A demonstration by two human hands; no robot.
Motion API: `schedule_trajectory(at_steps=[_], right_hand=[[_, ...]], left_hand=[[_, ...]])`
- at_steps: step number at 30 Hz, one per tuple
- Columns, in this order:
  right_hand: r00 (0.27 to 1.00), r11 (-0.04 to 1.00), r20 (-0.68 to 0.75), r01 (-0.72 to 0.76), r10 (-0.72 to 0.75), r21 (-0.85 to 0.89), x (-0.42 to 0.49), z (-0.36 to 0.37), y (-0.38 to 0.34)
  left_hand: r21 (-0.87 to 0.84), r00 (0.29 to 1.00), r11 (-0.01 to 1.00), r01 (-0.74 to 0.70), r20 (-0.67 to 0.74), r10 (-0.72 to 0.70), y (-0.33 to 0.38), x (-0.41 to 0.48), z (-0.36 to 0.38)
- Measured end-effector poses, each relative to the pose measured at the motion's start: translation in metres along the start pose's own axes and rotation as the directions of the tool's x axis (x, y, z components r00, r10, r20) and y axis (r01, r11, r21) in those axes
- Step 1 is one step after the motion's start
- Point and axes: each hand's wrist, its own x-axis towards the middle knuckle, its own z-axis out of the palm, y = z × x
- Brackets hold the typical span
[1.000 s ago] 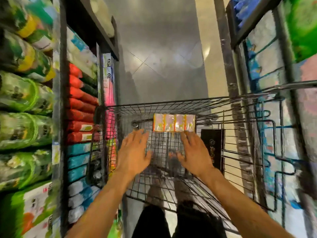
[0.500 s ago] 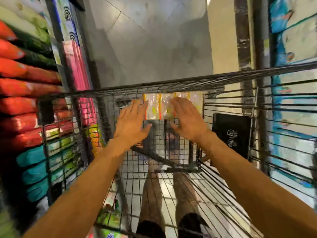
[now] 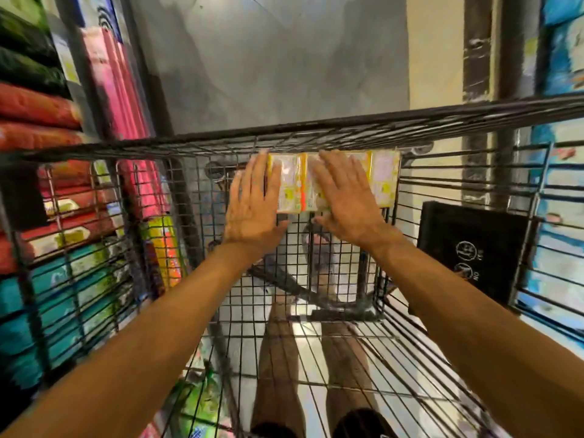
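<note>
Both forearms (image 3: 151,336) are bare from the frame's edge to the left hand (image 3: 252,210) and the right hand (image 3: 347,203). Black shorts (image 3: 363,422) show at the lower edge, and the legs (image 3: 278,358) beyond them are bare.

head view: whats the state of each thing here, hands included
carton pack: cartons side by side, at the cart's far wall, under both hands
left hand: fingers straight, flat on the pack's left end
right hand: fingers straight, flat on the pack's middle
cart: wire basket, holds the pack and a box
black box: on edge at the cart's right wall, untouched
</note>
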Motion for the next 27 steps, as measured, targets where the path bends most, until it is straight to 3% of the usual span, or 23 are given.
schedule_trajectory(at_steps=[5, 10, 16, 22, 27], right_hand=[[0.998, 1.000, -0.054, 0.016, -0.017, -0.009, 0.007, 0.007, 0.003], [0.996, 0.998, -0.054, 0.062, -0.064, -0.031, -0.004, 0.018, 0.007], [0.999, 1.000, -0.032, -0.004, 0.005, 0.014, -0.014, 0.024, 0.001], [0.998, 0.995, -0.035, 0.058, -0.055, 0.085, -0.061, 0.037, -0.011], [0.999, 0.976, 0.040, -0.043, 0.035, 0.212, -0.105, 0.038, -0.016]], left_hand=[[-0.113, 0.991, 0.993, 0.039, -0.122, -0.053, 0.011, -0.002, 0.020], [-0.275, 0.987, 0.959, 0.069, -0.121, -0.106, 0.011, 0.003, 0.027], [-0.160, 0.996, 0.987, -0.018, -0.084, 0.005, -0.002, 0.008, 0.025], [-0.031, 0.998, 0.998, -0.059, -0.006, 0.059, 0.001, 0.012, 0.014], [0.088, 0.994, 0.990, -0.111, 0.031, 0.109, 0.008, 0.016, 0.008]])
